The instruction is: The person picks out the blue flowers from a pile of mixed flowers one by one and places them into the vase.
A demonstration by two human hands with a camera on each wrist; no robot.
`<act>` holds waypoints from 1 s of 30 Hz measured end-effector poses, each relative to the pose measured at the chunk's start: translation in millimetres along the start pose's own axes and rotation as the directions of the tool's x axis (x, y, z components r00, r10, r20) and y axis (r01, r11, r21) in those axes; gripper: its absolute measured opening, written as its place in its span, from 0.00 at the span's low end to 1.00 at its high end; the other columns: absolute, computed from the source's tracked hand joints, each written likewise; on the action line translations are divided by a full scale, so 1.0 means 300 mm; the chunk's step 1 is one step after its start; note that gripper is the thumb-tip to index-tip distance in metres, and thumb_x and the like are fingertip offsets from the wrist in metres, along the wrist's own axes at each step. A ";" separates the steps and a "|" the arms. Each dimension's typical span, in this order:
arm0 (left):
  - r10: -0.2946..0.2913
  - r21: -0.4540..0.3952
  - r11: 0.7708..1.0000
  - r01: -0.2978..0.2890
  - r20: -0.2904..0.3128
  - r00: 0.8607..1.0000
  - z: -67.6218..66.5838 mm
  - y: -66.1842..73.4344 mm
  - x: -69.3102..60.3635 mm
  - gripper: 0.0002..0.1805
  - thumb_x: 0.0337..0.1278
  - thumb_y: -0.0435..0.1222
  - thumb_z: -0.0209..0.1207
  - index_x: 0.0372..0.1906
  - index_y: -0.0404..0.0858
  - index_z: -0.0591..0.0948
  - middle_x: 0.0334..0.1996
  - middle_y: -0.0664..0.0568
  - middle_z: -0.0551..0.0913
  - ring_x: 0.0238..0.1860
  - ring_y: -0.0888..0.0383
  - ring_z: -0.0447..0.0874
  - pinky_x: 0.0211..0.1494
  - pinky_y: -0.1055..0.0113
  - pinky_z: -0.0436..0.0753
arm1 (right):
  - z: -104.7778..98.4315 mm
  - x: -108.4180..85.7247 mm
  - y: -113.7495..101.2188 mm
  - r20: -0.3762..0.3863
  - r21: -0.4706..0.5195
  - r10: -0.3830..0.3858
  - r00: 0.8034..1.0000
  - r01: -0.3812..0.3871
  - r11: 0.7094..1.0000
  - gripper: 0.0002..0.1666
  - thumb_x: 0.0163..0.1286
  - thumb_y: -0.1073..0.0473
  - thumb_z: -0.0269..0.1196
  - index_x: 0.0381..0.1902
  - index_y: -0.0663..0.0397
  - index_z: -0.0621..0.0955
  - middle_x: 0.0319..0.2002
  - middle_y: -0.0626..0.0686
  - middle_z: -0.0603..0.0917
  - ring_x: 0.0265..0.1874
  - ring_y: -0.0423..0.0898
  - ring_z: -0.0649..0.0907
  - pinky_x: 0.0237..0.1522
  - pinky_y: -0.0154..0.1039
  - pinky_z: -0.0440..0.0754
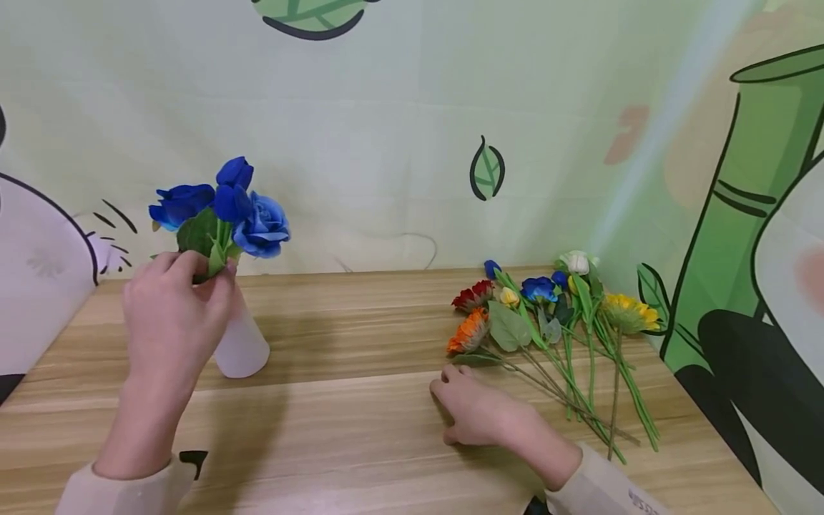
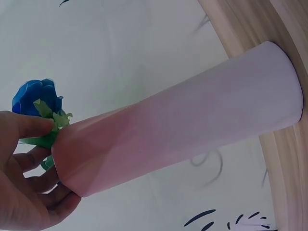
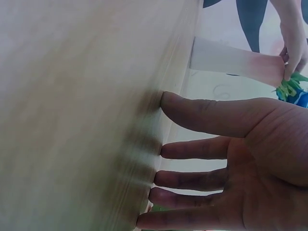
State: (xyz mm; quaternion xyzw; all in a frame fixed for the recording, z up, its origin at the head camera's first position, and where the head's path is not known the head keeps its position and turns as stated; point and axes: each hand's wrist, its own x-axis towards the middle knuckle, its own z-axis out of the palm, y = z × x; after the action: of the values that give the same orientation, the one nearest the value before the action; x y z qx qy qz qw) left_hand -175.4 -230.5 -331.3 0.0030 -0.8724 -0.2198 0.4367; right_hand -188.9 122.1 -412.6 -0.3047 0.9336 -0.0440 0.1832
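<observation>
The blue flowers (image 1: 262, 225) rise from the vase (image 1: 243, 347), my left hand (image 1: 174, 315) clamped on their greenery at its mouth. Well right of the vase, loose flowers (image 1: 508, 327) lie, most stems slanting away from it; my right hand (image 1: 479, 408), nearer them, rests spread-fingered on the surface (image 1: 360, 436).

Right hand (image 3: 255, 168) shows its palm, thumb and fingers extended; tips rest on the pale tabletop (image 3: 86, 115). Upper right: vase (image 3: 236, 60) shades from white base to pink mouth. Left hand (image 3: 294, 48) is at that mouth, fingers touching green leaves (image 3: 290, 87) beside a blue flower (image 3: 301, 99), cut by frame edge.
</observation>
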 end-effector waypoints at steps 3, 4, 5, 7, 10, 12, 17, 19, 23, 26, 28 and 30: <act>0.047 0.018 0.999 -0.047 -0.012 0.999 0.000 0.000 0.002 0.14 0.62 0.34 0.66 0.29 0.24 0.82 0.27 0.32 0.80 0.28 0.33 0.77 0.33 0.37 0.70 | -0.008 0.000 0.001 0.002 0.003 0.000 1.000 0.000 1.000 0.37 0.59 0.52 0.78 0.63 0.59 0.78 0.64 0.63 0.74 0.67 0.61 0.71 0.65 0.54 0.74; 0.062 0.025 0.998 -0.061 -0.013 0.998 0.000 0.000 0.002 0.14 0.61 0.34 0.65 0.29 0.24 0.82 0.26 0.32 0.80 0.27 0.33 0.77 0.31 0.38 0.70 | -0.009 0.001 0.002 0.002 0.005 0.000 1.000 0.000 1.000 0.37 0.59 0.53 0.78 0.63 0.59 0.78 0.64 0.63 0.74 0.67 0.61 0.71 0.65 0.54 0.74; 0.070 0.032 0.997 -0.070 -0.010 0.997 0.000 0.000 0.001 0.13 0.61 0.34 0.65 0.29 0.24 0.82 0.26 0.32 0.80 0.27 0.33 0.77 0.31 0.38 0.70 | -0.010 0.000 0.002 0.002 0.005 -0.001 1.000 0.001 1.000 0.37 0.59 0.53 0.78 0.63 0.59 0.78 0.64 0.63 0.74 0.66 0.61 0.71 0.65 0.55 0.74; 0.087 0.046 0.995 -0.087 -0.002 0.996 0.002 -0.001 -0.004 0.12 0.60 0.33 0.65 0.30 0.24 0.83 0.27 0.32 0.80 0.27 0.33 0.78 0.29 0.39 0.71 | -0.011 -0.003 0.003 0.002 0.002 -0.003 1.000 0.003 1.000 0.37 0.60 0.53 0.78 0.63 0.59 0.78 0.64 0.63 0.74 0.66 0.61 0.71 0.65 0.55 0.74; 0.104 0.061 0.993 -0.104 0.014 0.995 0.004 -0.001 -0.010 0.11 0.60 0.31 0.64 0.32 0.23 0.82 0.27 0.32 0.80 0.29 0.32 0.78 0.30 0.39 0.74 | -0.009 -0.006 0.003 -0.003 -0.002 -0.014 1.000 0.014 1.000 0.37 0.60 0.52 0.78 0.63 0.59 0.78 0.63 0.62 0.74 0.65 0.60 0.72 0.64 0.54 0.75; 0.120 0.072 0.990 -0.121 0.016 0.993 0.006 0.001 -0.012 0.10 0.60 0.30 0.63 0.32 0.22 0.82 0.27 0.31 0.79 0.29 0.32 0.77 0.30 0.39 0.75 | -0.007 -0.008 0.003 -0.008 -0.003 -0.019 1.000 0.019 1.000 0.36 0.60 0.52 0.78 0.63 0.59 0.78 0.62 0.62 0.75 0.65 0.60 0.72 0.64 0.54 0.75; 0.187 0.099 0.978 -0.185 -0.009 0.982 0.010 0.017 -0.013 0.11 0.61 0.30 0.59 0.27 0.24 0.80 0.22 0.35 0.76 0.23 0.35 0.74 0.25 0.42 0.73 | -0.003 -0.011 0.003 -0.025 0.000 -0.026 0.999 0.026 1.000 0.36 0.58 0.53 0.79 0.61 0.59 0.78 0.61 0.62 0.75 0.65 0.61 0.72 0.65 0.54 0.74; 0.198 0.105 0.975 -0.196 -0.009 0.980 0.009 0.026 -0.014 0.12 0.62 0.30 0.57 0.25 0.25 0.80 0.20 0.37 0.75 0.21 0.37 0.72 0.23 0.44 0.70 | -0.004 -0.013 0.003 -0.033 0.000 -0.024 0.999 0.024 1.000 0.36 0.58 0.53 0.79 0.61 0.59 0.78 0.61 0.62 0.75 0.65 0.61 0.72 0.64 0.55 0.74; 0.172 0.098 0.980 -0.175 0.039 0.984 0.005 0.042 -0.016 0.13 0.62 0.30 0.54 0.27 0.25 0.81 0.23 0.36 0.77 0.23 0.38 0.74 0.25 0.44 0.70 | -0.002 -0.016 0.005 -0.035 -0.003 -0.021 0.999 0.021 1.000 0.35 0.58 0.54 0.79 0.60 0.59 0.78 0.61 0.62 0.74 0.64 0.61 0.72 0.64 0.55 0.75; 0.131 0.087 0.986 -0.139 0.089 0.987 0.000 0.048 -0.021 0.12 0.62 0.29 0.55 0.30 0.23 0.82 0.27 0.33 0.79 0.29 0.34 0.77 0.30 0.41 0.71 | 0.003 -0.015 0.005 -0.025 -0.008 -0.029 0.999 0.029 1.000 0.35 0.59 0.53 0.78 0.60 0.59 0.78 0.60 0.61 0.75 0.64 0.61 0.72 0.64 0.54 0.75; 0.119 0.081 0.988 -0.128 0.107 0.987 -0.002 0.050 -0.021 0.12 0.63 0.29 0.55 0.31 0.23 0.82 0.28 0.32 0.79 0.32 0.33 0.78 0.32 0.39 0.71 | 0.004 -0.013 0.004 -0.024 -0.006 -0.032 0.999 0.032 0.999 0.35 0.59 0.53 0.78 0.60 0.59 0.78 0.60 0.61 0.75 0.64 0.60 0.72 0.63 0.54 0.76; 0.126 0.075 0.988 -0.135 0.108 0.986 -0.002 0.050 -0.020 0.12 0.64 0.29 0.55 0.31 0.22 0.82 0.28 0.32 0.79 0.32 0.32 0.79 0.33 0.38 0.71 | 0.005 -0.011 0.004 -0.027 -0.006 -0.033 0.999 0.033 0.999 0.35 0.59 0.53 0.78 0.60 0.59 0.78 0.60 0.61 0.75 0.63 0.60 0.72 0.63 0.54 0.76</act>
State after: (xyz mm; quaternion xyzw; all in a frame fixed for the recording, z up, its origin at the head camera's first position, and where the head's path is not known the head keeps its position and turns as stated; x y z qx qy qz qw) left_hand -168.4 -216.1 -329.7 -0.0477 -0.9004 -0.1547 0.4039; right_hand -186.4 125.0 -413.1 -0.3198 0.9310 -0.0486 0.1690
